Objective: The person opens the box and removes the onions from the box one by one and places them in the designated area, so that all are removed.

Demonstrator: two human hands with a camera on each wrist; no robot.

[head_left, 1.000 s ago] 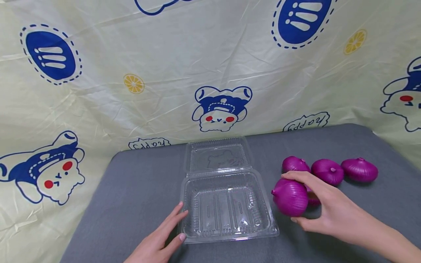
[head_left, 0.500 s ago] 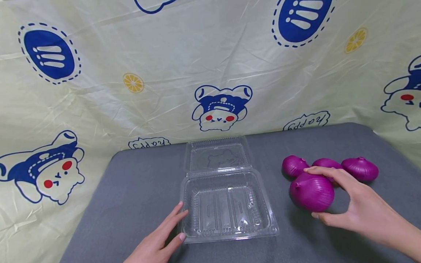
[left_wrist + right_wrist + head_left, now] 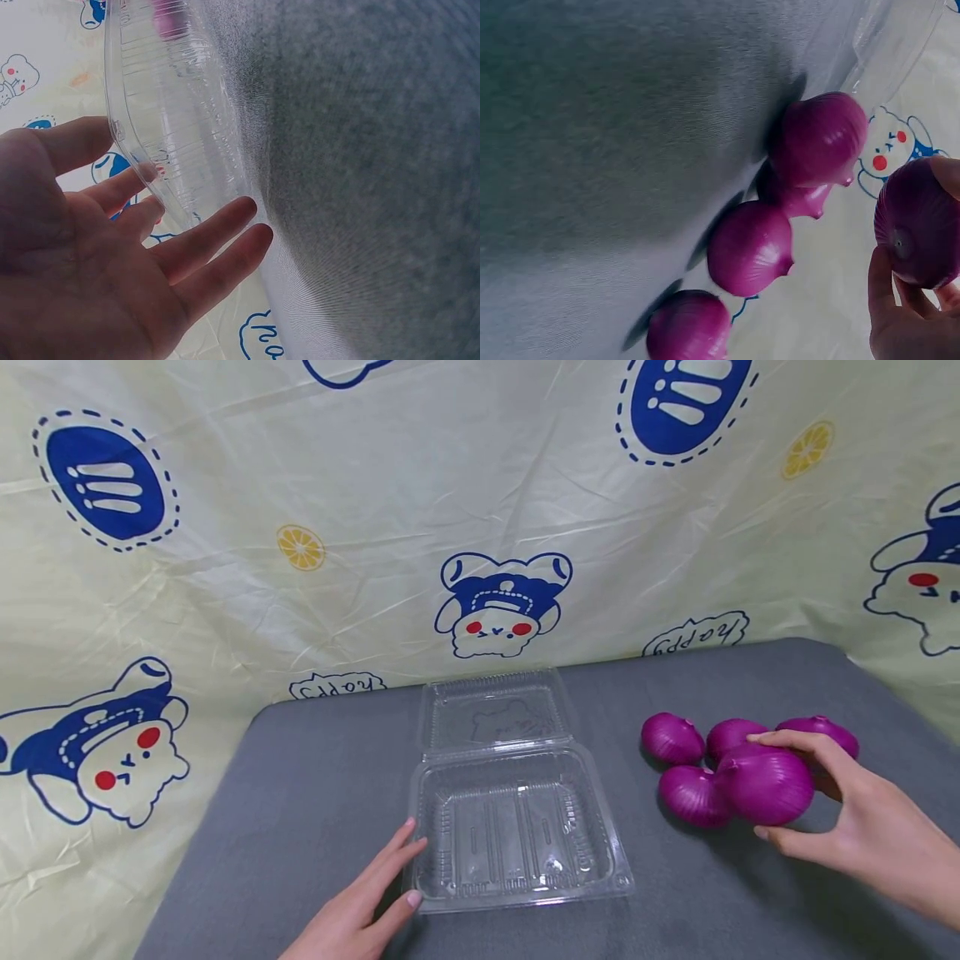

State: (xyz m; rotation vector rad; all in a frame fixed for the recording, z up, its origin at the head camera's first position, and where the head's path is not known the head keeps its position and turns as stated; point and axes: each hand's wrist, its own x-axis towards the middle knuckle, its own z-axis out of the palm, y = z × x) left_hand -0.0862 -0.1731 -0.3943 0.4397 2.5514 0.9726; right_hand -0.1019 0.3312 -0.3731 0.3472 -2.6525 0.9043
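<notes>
My right hand grips a purple onion between thumb and fingers, and in the right wrist view this held onion hangs above the table. Just left of it in the head view lies another onion, partly overlapped by the held one. More onions sit behind, some partly hidden by the hand and held onion. A clear plastic clamshell container stands hinged wide with its lid laid back. My left hand touches its left rim, fingers fairly straight, as the left wrist view also shows the hand.
A grey cloth covers the table. Behind and along the sides hangs a pale curtain printed with cartoon animals. The container's lid reaches toward the table's back edge.
My right hand has moved right with the onion, away from the container. The onion that was mostly covered behind it now shows at its left. The left hand stays by the container's rim.
</notes>
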